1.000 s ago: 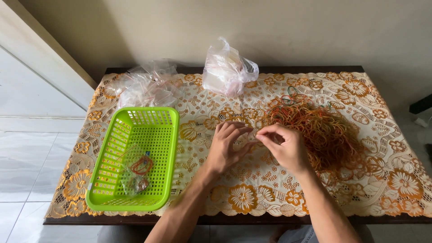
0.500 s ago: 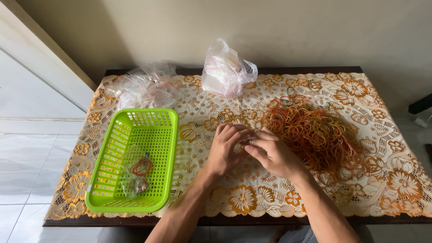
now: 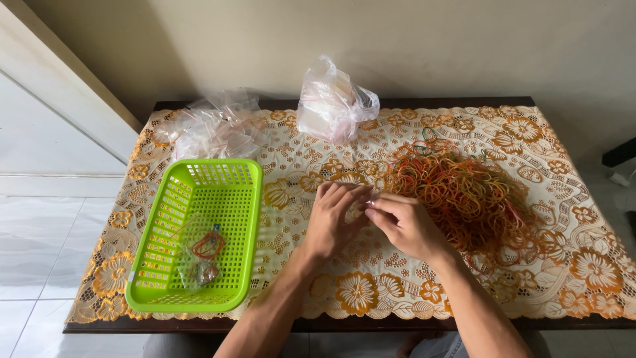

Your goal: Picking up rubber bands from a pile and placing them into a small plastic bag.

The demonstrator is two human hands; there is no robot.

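Left hand (image 3: pixel 334 222) and right hand (image 3: pixel 404 225), fingertips together on something small, unclear.

Both bare forearms reach up from the bottom edge and converge. The left hand (image 3: pixel 333 219) lies palm down, fingers curled toward the right hand (image 3: pixel 403 224), whose fingertips (image 3: pixel 372 213) are pinched together. The two hands meet, fingertips touching, wrists held low.
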